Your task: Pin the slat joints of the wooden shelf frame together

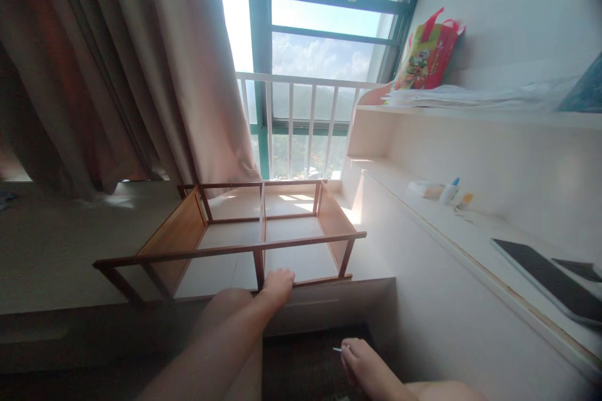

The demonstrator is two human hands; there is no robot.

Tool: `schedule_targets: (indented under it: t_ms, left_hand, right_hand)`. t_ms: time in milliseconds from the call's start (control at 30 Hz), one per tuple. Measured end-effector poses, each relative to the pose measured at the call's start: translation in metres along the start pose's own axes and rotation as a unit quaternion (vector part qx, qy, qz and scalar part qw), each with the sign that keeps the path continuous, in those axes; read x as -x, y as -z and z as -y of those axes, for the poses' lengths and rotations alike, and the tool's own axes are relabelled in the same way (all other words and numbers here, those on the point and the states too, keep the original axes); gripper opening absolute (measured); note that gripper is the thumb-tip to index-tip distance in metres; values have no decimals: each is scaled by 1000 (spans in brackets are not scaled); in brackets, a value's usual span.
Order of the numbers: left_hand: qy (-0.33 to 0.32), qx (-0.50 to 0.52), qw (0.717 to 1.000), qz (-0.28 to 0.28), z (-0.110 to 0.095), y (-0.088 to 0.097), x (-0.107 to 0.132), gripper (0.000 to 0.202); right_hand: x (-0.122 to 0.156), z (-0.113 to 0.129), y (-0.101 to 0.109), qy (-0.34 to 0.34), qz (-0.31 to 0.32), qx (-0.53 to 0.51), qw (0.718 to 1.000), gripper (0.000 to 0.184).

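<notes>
A brown wooden frame (308, 240) with two open bays and side panels lies on the pale window ledge. My left hand (279, 287) is closed over its near lower rail, just right of the middle post. Lower and to the right, my right hand (361, 363) is closed around a small thin tool. Only the tool's light, rod-like tip (337, 349) sticks out to the left of the fingers, and its kind cannot be made out. That hand is apart from the frame, above the dark floor (301, 357).
A white desk (437, 276) runs along the right, with a tablet (540, 276) and a small blue-capped bottle (449, 192). A red and green bag (427, 56) stands on the shelf (470, 111) above. Curtains (141, 62) hang left of the railed window (324, 62).
</notes>
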State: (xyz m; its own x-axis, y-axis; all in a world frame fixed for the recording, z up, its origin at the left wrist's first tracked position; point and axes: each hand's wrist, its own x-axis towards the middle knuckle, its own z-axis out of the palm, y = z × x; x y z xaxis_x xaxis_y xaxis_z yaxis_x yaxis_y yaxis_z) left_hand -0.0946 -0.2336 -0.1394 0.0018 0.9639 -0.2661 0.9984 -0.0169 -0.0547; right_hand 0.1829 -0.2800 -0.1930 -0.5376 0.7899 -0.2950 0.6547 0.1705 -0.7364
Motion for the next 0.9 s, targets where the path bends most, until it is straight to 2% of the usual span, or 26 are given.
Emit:
schedule_targets:
  t_ms: [233,467,567,733,900]
  left_hand:
    - [9,19,999,-28,4,5,17,33]
    - [2,47,996,-73,9,23,25,34]
    - [-7,55,994,-97,12,33,25,32]
    - [-7,56,992,-114,14,45,27,32]
    - [-15,49,991,-126,16,47,29,31]
  right_hand:
    - [12,6,-4,-24,14,-15,1000,38]
    - [15,11,-9,37,34,-7,999,39]
    - [14,11,-11,42,45,-19,998,40]
    - [14,5,-14,32,66,-30,997,39]
    - [10,-9,-20,35,81,-23,996,40]
